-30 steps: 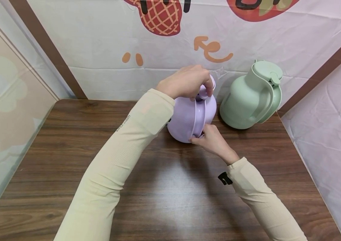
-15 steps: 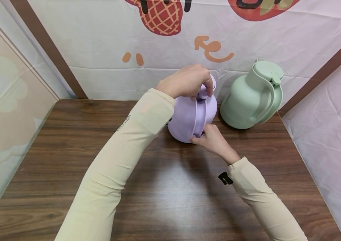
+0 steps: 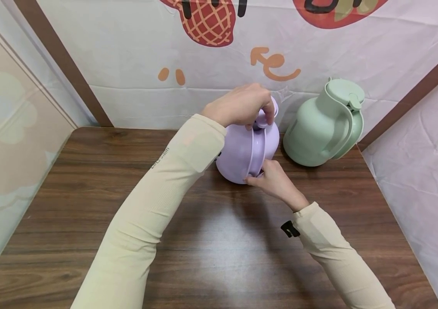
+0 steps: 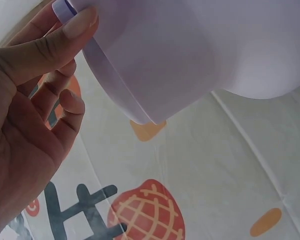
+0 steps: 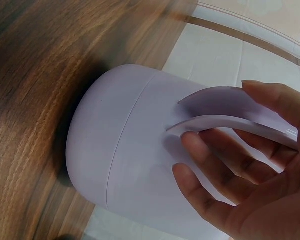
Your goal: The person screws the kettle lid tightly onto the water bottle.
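Note:
A light purple thermos jug (image 3: 234, 150) stands at the back of the wooden table, its handle facing the person. My left hand (image 3: 242, 103) reaches over its top. In the left wrist view, thumb and forefinger pinch a small tab (image 4: 63, 11) at the lid's edge, while the other fingers curl beside it. Lower down, my right hand (image 3: 275, 182) holds the jug's handle (image 5: 212, 121). In the right wrist view, its thumb lies on one side of the handle and the fingers curl in from the other. The left hand covers part of the lid in the head view.
To the right of the purple jug stands a pale green thermos jug (image 3: 315, 128) with a lid and handle. A white printed sheet (image 3: 134, 64) hangs right behind the table (image 3: 219, 257). More printed sheets flank its left and right sides.

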